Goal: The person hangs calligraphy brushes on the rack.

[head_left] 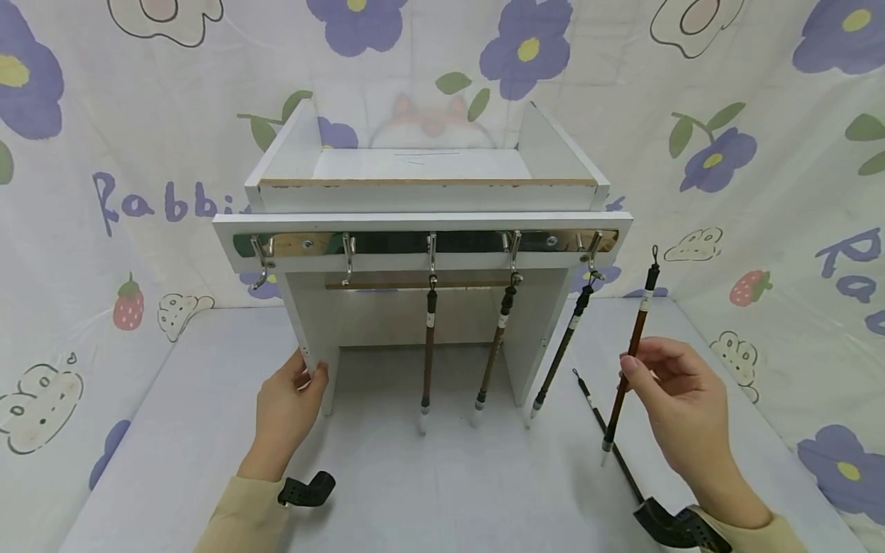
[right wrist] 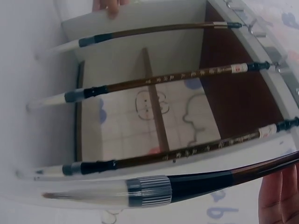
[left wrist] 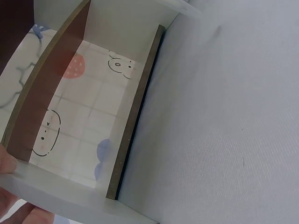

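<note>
My right hand pinches a calligraphy brush by its brown handle between thumb and fingers. That brush stands nearly upright, hanging loop on top and clear-capped tip down. It is to the right of the white wooden rack. My left hand grips the lower edge of the rack's left side panel. From the metal hook rail hang three capped brushes: one on the middle hook, one right of it, and one at the far right. The two left hooks hold nothing.
Another dark brush lies on the white tabletop, behind the held one and partly hidden by the black wrist mount. An open tray section tops the rack. A patterned cloth covers the wall behind.
</note>
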### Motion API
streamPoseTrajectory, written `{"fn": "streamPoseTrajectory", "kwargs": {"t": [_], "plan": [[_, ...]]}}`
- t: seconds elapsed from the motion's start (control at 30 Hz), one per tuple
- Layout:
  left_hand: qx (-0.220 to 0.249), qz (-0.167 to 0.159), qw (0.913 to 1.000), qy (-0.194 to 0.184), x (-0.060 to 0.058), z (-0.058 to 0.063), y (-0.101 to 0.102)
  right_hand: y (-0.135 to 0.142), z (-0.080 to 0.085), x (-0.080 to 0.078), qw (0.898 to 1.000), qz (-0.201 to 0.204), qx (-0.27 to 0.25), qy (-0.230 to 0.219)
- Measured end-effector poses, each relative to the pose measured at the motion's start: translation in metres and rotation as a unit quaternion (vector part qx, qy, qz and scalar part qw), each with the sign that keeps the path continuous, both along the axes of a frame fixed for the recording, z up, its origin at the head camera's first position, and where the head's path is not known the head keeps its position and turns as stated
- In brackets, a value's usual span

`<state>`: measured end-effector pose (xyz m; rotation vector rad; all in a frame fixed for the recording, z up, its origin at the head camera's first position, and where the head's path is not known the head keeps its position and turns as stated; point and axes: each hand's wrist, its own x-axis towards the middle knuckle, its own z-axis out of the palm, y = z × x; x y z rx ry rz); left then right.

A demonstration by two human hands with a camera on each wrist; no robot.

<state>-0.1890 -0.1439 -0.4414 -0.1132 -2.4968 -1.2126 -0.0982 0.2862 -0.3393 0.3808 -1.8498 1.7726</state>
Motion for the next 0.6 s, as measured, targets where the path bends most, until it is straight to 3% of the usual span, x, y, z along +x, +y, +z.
{"fn": "streamPoseTrajectory", "kwargs": {"t": [0.6], "plan": [[0.000, 0.002, 1.0000, -0.002, 0.001, 0.001, 0.000, -0.045, 0.016, 0.002, 0.995, 0.058, 0.060, 0.056]]}}
